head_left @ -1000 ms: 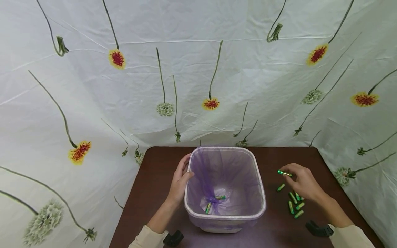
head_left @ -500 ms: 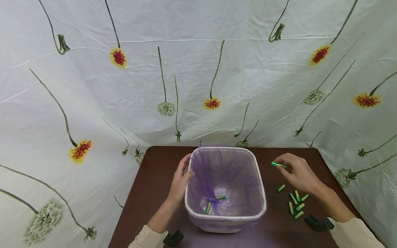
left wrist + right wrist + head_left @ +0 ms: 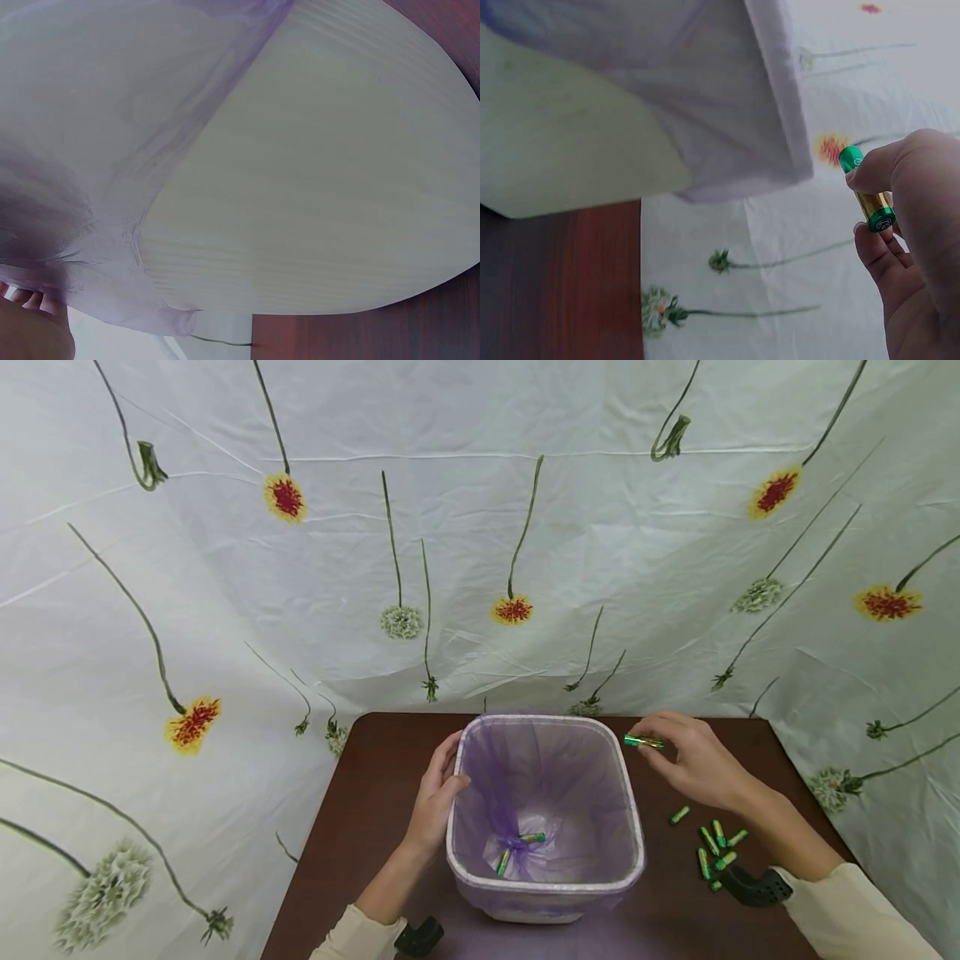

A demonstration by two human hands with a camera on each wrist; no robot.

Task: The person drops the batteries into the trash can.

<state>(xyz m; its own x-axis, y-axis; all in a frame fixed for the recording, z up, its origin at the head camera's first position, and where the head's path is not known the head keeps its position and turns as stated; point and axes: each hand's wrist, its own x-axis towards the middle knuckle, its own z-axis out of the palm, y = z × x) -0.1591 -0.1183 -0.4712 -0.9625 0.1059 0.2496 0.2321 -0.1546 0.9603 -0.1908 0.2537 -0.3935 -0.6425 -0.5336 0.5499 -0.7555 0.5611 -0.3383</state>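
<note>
A white bin (image 3: 543, 887) lined with a thin purple bag (image 3: 487, 760) stands upright on the table. My left hand (image 3: 433, 797) grips its left rim, thumb over the edge and fingers outside. Two green-and-yellow batteries lie at the bottom inside, one battery (image 3: 533, 838) near the middle and another battery (image 3: 503, 862) closer to the front left. Beside the far right corner of the rim, my right hand (image 3: 697, 762) pinches a green-and-gold battery (image 3: 871, 202) between thumb and fingers, held above the table and outside the bin.
Several loose batteries (image 3: 709, 841) lie on the dark brown table (image 3: 375, 760) to the right of the bin, one partly covered by the black right wrist camera (image 3: 753, 887). A white flower-printed cloth (image 3: 465, 527) hangs behind and at the sides.
My right hand has carried the battery left and away from me, from above the loose batteries to near the bin's far right rim. The left hand and the bin stay put.
</note>
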